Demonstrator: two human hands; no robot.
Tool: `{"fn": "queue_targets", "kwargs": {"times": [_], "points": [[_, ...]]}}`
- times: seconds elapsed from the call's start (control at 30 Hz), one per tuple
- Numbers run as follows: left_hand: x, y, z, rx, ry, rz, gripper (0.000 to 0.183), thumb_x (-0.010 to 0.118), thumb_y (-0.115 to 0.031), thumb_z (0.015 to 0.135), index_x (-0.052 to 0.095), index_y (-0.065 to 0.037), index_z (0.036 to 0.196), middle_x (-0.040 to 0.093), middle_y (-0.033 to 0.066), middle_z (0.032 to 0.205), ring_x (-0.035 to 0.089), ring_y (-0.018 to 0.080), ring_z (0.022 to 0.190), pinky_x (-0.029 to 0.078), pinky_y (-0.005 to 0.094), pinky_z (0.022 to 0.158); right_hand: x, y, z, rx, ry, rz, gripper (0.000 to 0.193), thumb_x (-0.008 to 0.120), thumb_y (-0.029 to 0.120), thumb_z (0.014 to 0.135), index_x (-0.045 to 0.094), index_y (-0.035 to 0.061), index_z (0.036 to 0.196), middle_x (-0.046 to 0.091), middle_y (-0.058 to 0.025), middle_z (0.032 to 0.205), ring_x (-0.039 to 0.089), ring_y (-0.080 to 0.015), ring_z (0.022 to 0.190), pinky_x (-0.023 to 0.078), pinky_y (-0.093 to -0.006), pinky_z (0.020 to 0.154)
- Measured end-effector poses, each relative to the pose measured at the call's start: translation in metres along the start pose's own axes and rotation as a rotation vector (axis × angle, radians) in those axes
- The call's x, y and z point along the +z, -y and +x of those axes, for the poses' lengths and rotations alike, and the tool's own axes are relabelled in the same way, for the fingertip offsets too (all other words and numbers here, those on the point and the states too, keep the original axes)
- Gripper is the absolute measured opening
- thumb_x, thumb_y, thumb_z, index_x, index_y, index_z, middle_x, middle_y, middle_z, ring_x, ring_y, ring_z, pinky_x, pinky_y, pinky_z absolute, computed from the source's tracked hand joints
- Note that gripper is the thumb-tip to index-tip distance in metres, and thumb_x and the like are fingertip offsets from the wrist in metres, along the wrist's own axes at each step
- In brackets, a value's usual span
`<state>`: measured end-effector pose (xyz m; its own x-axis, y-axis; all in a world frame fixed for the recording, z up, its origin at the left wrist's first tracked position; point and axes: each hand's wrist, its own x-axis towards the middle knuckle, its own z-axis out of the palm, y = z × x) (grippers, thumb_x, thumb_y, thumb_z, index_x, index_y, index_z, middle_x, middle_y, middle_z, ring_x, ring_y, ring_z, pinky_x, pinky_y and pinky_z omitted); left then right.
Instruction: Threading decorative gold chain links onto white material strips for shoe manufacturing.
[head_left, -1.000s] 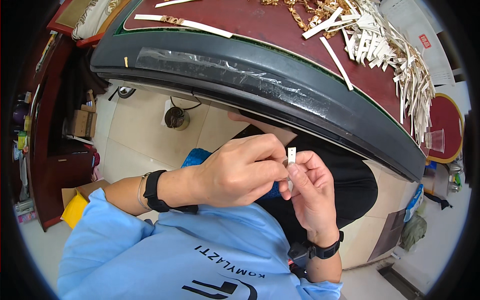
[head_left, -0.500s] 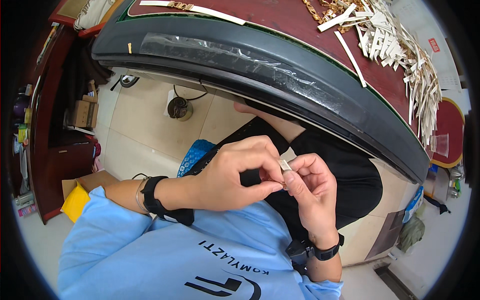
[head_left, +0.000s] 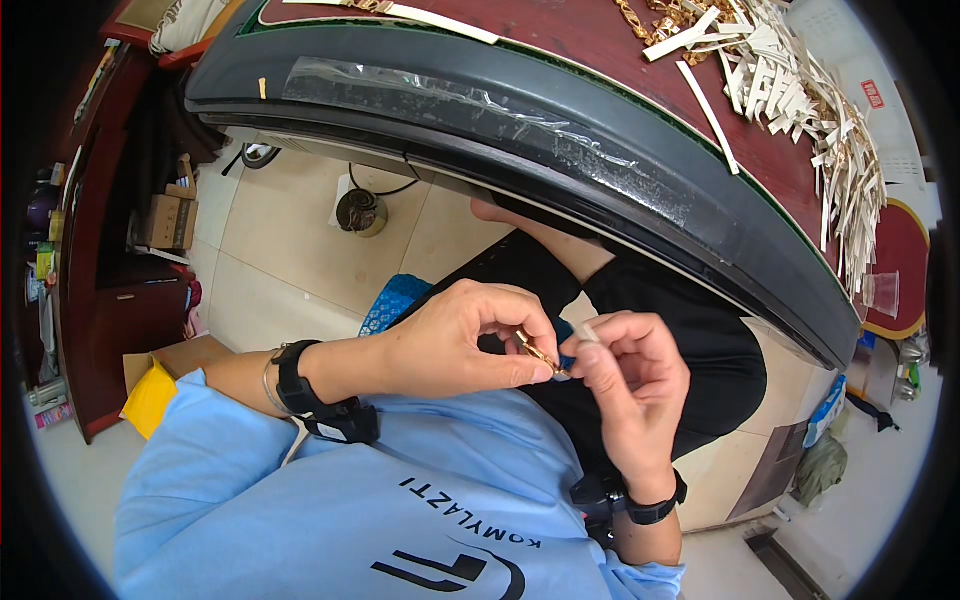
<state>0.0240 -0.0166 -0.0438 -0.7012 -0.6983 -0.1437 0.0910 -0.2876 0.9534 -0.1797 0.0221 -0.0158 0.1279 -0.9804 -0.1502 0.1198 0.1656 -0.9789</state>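
Note:
Above my lap, my left hand [head_left: 465,338] pinches a small gold metal buckle [head_left: 537,349] between thumb and fingers. Close by on its right, my right hand [head_left: 637,378] grips a white strip [head_left: 586,333] between thumb and forefinger; most of the strip is hidden by the fingers. The buckle's lower right end nearly meets the right fingertips, and whether strip and buckle are joined cannot be made out. On the dark red tabletop [head_left: 560,45] ahead, another white strip [head_left: 440,19] carries a gold buckle [head_left: 370,5] at the far left.
A large heap of white strips [head_left: 790,95] covers the table's right side, with gold chain-like pieces [head_left: 690,20] behind. The table's thick dark padded edge [head_left: 450,115] curves before me. A clear plastic cup [head_left: 881,293] stands at right; a tin [head_left: 361,213] sits on the floor.
My hands have drawn slightly apart, the right one moving a little right. The gold buckle now shows in my left fingers, and the white strip has tilted in my right.

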Motion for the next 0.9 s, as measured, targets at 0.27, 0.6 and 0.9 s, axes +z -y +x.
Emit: {"fn": "queue_targets", "kwargs": {"times": [0.27,0.6,0.9], "points": [[0.005,0.000,-0.003,0.339,-0.175,0.270,0.012,0.071,0.005,0.080,0.069,0.000,0.091,0.066,0.0099,0.089,0.062,0.0160,0.081,0.047,0.0265,0.070,-0.012,0.005,-0.004,0.036,-0.071,-0.176,0.011,0.067,0.004,0.091,0.065,-0.0029,0.099,0.063,-0.0016,0.084,0.053,-0.0041,0.071,0.041,-0.0173,0.062],[0.010,-0.002,0.000,0.426,-0.190,0.328,0.014,0.075,0.000,0.078,0.068,-0.002,0.089,0.065,0.0085,0.085,0.063,0.0196,0.074,0.051,0.0293,0.066,-0.013,0.004,-0.006,-0.017,0.078,-0.340,0.012,0.068,0.002,0.088,0.070,-0.0021,0.099,0.064,-0.0030,0.080,0.049,-0.0025,0.061,0.035,-0.0168,0.051],[0.008,-0.004,-0.001,0.388,-0.143,0.357,0.012,0.073,0.000,0.079,0.066,-0.002,0.089,0.062,0.0086,0.089,0.062,0.0203,0.080,0.051,0.0299,0.070,-0.018,0.009,-0.005,0.010,0.161,-0.419,0.013,0.067,0.002,0.089,0.070,-0.0020,0.100,0.064,-0.0039,0.079,0.053,-0.0031,0.061,0.039,-0.0174,0.048]]}}
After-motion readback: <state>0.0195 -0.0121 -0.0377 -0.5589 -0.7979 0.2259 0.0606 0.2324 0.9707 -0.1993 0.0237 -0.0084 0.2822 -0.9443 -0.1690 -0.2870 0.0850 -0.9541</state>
